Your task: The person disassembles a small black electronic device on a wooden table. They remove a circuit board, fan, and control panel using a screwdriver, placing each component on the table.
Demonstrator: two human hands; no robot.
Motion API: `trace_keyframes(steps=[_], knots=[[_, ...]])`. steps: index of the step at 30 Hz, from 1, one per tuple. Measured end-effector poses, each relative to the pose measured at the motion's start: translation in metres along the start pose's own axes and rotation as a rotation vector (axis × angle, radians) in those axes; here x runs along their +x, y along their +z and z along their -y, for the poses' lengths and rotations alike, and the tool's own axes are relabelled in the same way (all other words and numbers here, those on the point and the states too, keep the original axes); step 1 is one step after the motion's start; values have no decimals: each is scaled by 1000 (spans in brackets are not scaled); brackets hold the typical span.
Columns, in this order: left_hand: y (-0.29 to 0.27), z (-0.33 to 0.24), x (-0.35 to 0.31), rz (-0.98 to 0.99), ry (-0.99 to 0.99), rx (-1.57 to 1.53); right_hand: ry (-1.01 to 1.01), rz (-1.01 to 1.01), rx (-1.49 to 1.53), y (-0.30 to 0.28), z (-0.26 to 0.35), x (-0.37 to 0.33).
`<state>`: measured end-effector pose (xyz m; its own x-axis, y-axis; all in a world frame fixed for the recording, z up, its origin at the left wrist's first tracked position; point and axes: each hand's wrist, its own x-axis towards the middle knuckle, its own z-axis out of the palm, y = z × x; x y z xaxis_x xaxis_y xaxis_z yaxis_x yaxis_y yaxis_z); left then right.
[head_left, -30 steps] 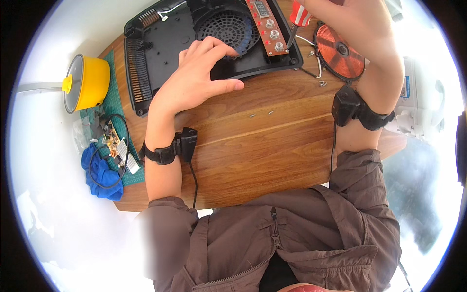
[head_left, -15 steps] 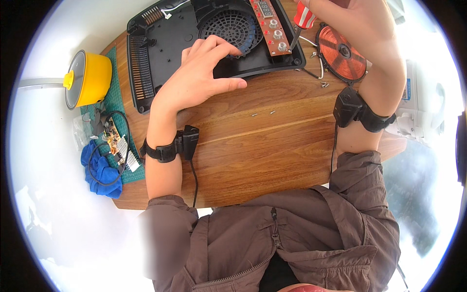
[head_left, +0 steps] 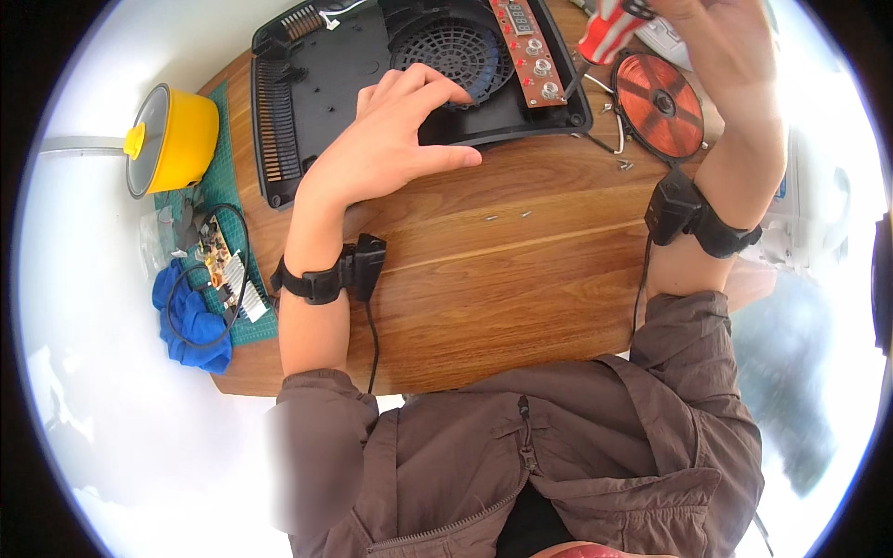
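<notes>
My right hand [head_left: 730, 46] is closed on a screwdriver [head_left: 606, 35] with a red-and-white handle, which leans to the right. Its tip points at the lower right corner of a brown control board [head_left: 533, 67] with round buttons and a small display; whether it touches a screw is too small to tell. The board lies in a black plastic housing [head_left: 349, 98]. Over the housing's round fan grille [head_left: 453, 58] rests my left hand [head_left: 386, 144], fingers curved and thumb stretched out, holding nothing. Part of the grille is hidden by the fingers.
A copper coil [head_left: 660, 107] with white wires lies right of the housing. Small screws [head_left: 625, 165] sit below it, others mid-table [head_left: 509, 216]. At left are a yellow pot [head_left: 181, 139], a green mat [head_left: 221, 167], a circuit board [head_left: 228, 270] and a blue cloth [head_left: 193, 316].
My right hand has moved rightward, and the screwdriver handle now tilts further right, its tip still by the board's corner. My left hand keeps its pose. The whole view has shifted slightly.
</notes>
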<state>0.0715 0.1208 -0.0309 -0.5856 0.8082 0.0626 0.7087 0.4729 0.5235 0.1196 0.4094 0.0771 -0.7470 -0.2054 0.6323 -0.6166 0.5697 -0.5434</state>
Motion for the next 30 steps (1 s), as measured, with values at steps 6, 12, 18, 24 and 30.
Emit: trace_keyframes(steps=[6, 12, 18, 24, 30], knots=[[2, 2, 0, -13, 11, 17, 163, -103, 367, 0, 4, -4], [0, 1, -1, -2, -8, 11, 58, -29, 384, 3, -6, 7], [1, 2, 0, -4, -3, 9, -6, -28, 224, 6, -18, 2], [3, 5, -1, -20, -8, -18, 273, -387, 443, 35, 22, -7], [5, 4, -2, -31, -22, -23, -118, -518, 77, 37, -40, -34]])
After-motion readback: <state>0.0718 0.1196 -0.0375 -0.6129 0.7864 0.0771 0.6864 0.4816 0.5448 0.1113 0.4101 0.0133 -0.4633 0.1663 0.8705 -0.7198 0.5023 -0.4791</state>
